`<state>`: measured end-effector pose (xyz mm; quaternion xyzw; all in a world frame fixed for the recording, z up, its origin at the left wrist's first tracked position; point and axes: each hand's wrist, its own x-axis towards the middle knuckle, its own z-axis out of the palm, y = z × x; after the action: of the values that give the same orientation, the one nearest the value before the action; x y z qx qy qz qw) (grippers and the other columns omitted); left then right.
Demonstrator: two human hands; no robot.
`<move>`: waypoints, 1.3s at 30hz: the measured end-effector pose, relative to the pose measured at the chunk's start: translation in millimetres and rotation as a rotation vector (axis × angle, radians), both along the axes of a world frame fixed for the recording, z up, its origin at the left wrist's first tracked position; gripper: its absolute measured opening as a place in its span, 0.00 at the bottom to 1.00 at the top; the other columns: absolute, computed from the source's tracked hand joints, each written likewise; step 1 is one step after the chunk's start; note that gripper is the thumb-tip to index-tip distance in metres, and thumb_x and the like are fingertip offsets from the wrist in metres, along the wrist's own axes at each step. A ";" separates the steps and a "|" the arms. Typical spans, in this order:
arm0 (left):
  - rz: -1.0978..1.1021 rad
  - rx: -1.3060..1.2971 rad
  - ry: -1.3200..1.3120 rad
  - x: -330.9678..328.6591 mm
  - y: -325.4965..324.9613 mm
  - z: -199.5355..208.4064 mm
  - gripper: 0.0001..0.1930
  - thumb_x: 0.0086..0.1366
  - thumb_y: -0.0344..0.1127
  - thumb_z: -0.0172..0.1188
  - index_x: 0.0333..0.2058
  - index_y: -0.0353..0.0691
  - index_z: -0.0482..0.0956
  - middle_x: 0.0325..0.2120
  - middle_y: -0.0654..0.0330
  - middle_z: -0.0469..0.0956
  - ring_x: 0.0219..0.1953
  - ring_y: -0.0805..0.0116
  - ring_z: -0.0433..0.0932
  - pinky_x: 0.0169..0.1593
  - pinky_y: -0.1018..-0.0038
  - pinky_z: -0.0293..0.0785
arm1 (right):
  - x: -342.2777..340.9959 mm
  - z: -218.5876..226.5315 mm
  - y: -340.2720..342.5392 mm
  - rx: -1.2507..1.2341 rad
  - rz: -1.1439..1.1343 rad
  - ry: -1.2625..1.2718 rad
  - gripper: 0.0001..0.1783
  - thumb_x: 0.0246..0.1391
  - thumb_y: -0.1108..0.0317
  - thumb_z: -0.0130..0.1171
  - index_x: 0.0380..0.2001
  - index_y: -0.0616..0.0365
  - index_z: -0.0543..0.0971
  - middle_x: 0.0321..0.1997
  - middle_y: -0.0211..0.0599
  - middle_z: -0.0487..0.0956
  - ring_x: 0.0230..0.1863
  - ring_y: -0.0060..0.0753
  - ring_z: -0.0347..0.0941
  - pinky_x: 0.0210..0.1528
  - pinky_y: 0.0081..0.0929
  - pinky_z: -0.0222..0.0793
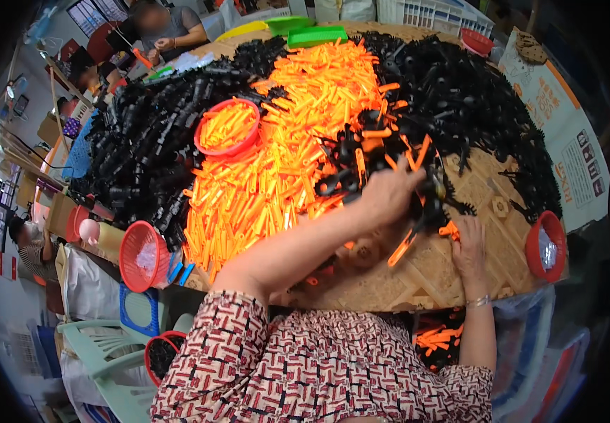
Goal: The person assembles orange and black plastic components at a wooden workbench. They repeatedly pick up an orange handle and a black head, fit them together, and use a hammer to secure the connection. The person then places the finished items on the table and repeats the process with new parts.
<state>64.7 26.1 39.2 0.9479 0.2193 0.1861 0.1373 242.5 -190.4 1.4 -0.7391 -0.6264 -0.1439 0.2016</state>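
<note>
"Orange pieces (248,204): where does their heap lie from the grip?"

"Left of the left grip (391,194) and ahead of it, spread broadly over the desk (428,285). One bank of black parts (495,106) rises ahead and to the right of that grip; another black heap (143,144) lies farther left, past the orange."

"Anything smaller?"

"Well left of the same grip, and a little ahead, stands a red basket (234,150) filled with more orange."

"And how do the grips stand?"

"Left fingers bend down among black parts, tips hidden, so I can't tell how wide they are or what they hold. The right grip (469,247) is loosely curled, palm down."

"Which is nearer the slim orange piece (403,249)?"

"Hard to call: it lies between them, on the near side of the left grip, its long axis slanting away and rightward. It's blurred."

"The smallest bit?"

"An orange stub (449,230) at the right fingertips, clearly nearer that hand; whether it's pinched, I can't tell."
</note>
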 end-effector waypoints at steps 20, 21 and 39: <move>0.213 -0.899 -0.336 -132.5 59.0 36.6 0.16 0.68 0.41 0.65 0.49 0.38 0.81 0.21 0.72 0.68 0.21 0.84 0.64 0.23 0.82 0.56 | 16.3 29.8 -7.2 -0.104 0.076 -0.156 0.24 0.45 0.80 0.58 0.50 0.58 0.79 0.54 0.41 0.78 0.58 0.46 0.73 0.62 0.42 0.64; 0.273 -0.865 -0.359 -146.5 50.7 31.2 0.15 0.68 0.41 0.66 0.47 0.38 0.81 0.19 0.74 0.66 0.20 0.84 0.64 0.22 0.82 0.56 | 6.1 39.4 -4.2 -0.082 0.052 -0.247 0.22 0.47 0.80 0.59 0.49 0.58 0.79 0.53 0.40 0.79 0.56 0.45 0.73 0.61 0.41 0.64; 0.382 -0.268 -0.043 -232.4 -88.0 -51.6 0.14 0.61 0.37 0.69 0.45 0.44 0.82 0.28 0.53 0.84 0.29 0.54 0.84 0.32 0.63 0.77 | -68.4 4.3 93.7 -0.122 0.546 0.048 0.17 0.55 0.77 0.59 0.49 0.56 0.76 0.51 0.36 0.76 0.48 0.43 0.78 0.48 0.37 0.76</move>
<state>-167.7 -61.9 -12.4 0.8583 0.4144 0.1980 0.2289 174.1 -96.8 5.8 -0.5570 -0.8049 -0.0288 0.2027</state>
